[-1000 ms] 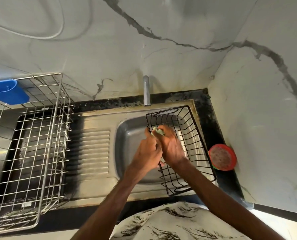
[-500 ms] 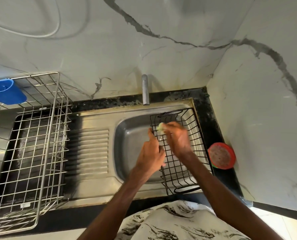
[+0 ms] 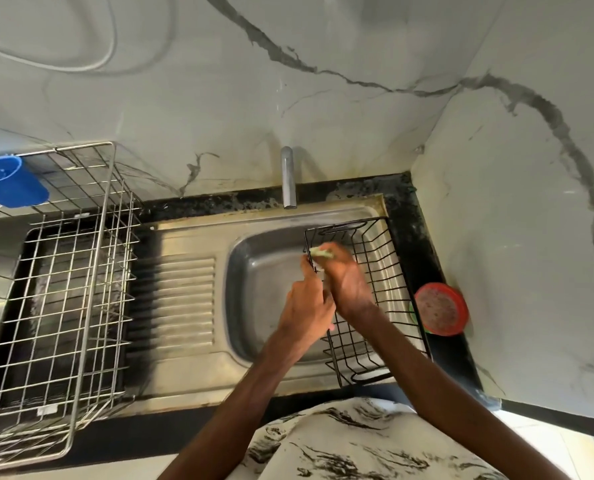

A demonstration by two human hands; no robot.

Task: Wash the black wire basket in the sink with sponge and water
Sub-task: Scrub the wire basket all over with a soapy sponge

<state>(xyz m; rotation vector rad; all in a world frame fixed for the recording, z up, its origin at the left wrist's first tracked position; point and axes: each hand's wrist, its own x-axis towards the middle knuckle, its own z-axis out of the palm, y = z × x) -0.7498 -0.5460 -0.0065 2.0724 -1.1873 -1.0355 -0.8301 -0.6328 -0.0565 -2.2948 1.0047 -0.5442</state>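
Note:
The black wire basket lies in the right half of the steel sink, its far end up against the back rim. My left hand grips the basket's left rim from outside. My right hand reaches inside the basket and pinches a pale green sponge against the upper part of that same left rim. The tap stands behind the sink; I see no water running from it.
A large silver wire rack stands on the left, beside the ribbed drainboard. A blue container hangs at the rack's far left. A red-lidded tub sits on the black counter, right of the sink. Marble walls close the back and right.
My right hand has slid the sponge along the basket's left rim, away from me. The basket has shifted slightly to the right in the sink. My left hand stays on the rim.

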